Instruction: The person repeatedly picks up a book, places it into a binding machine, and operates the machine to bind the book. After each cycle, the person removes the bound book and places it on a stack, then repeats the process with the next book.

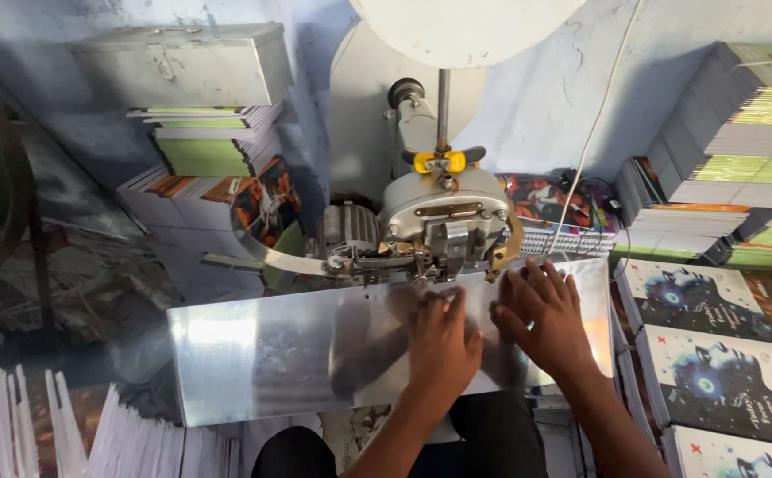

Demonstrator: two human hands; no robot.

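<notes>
My left hand [442,341] lies flat, fingers apart, on a shiny sheet-metal work plate [271,354] in front of a grey stitching machine [439,221]. My right hand [541,314] rests flat beside it, palm down, fingers spread toward the machine head. Neither hand holds anything that I can see. A metal strip [266,257] feeds into the machine from the left.
Stacks of booklets [731,142] rise at the right and back left [213,146], with a grey metal box [182,66] on top. Books with dark covers [705,327] lie at the right. Loose white paper bundles [76,434] stand at lower left. A white cable [594,133] hangs down.
</notes>
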